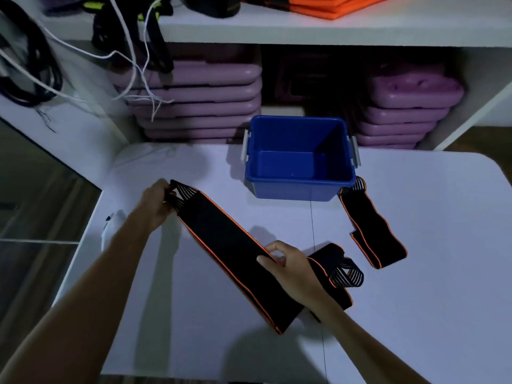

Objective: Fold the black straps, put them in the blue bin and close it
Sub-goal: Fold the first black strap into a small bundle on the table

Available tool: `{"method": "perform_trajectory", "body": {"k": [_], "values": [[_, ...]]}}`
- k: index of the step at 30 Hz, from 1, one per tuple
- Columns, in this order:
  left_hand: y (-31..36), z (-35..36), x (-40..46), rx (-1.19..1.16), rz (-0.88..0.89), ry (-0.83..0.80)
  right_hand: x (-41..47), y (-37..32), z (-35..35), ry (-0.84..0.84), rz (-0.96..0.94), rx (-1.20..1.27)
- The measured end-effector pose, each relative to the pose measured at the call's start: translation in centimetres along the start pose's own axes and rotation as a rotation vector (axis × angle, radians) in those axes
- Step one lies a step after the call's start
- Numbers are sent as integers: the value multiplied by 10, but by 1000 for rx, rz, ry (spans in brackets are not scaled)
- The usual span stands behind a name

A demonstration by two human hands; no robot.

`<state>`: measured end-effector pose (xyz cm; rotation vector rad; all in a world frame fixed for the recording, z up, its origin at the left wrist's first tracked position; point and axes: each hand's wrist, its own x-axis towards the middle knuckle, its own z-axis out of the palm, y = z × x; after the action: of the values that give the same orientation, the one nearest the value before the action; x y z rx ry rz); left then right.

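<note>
A long black strap with orange edging (221, 236) stretches diagonally across the white table (429, 286). My left hand (156, 203) grips its looped cord end at the upper left. My right hand (291, 270) pinches the strap near its middle, where it doubles back toward a second looped end at the right. A second black strap (371, 225) lies loosely folded on the table, right of my hands, its cord end touching the bin. The blue bin (299, 159) stands open and empty at the table's far edge, with grey latches on both sides. No lid is visible.
White shelves behind the table hold stacks of purple pads (199, 98) and more purple pads at the right (401, 106). Orange mats (318, 6) lie on the upper shelf. White and black cords (133, 51) hang at the upper left. The table's left edge drops to the floor.
</note>
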<state>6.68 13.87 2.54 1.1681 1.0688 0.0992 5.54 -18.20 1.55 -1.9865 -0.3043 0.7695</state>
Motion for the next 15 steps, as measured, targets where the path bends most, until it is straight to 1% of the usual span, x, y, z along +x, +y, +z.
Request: {"method": "perform_trajectory", "body": {"k": [2, 4, 6, 8, 10, 12, 13, 15], "values": [[-13, 0, 16, 200, 33, 64, 5, 8, 11, 52, -20, -179], [-30, -2, 32, 461, 75, 113, 9, 19, 22, 83, -50, -344], [-45, -4, 35, 632, 129, 171, 9, 31, 30, 51, -72, -510], [-54, -5, 21, 775, 269, 281, 6, 41, 35, 32, -105, -691], [-61, -5, 12, 868, 444, 296, 2, 45, 36, 73, -145, -829], [-65, -4, 10, 935, 578, 247, -4, 45, 38, 56, -156, -933], [-65, -3, 10, 971, 620, 233, -7, 46, 40, 40, -159, -987], [-62, 1, 7, 987, 612, 258, -13, 50, 46, -15, -152, -1079]]}}
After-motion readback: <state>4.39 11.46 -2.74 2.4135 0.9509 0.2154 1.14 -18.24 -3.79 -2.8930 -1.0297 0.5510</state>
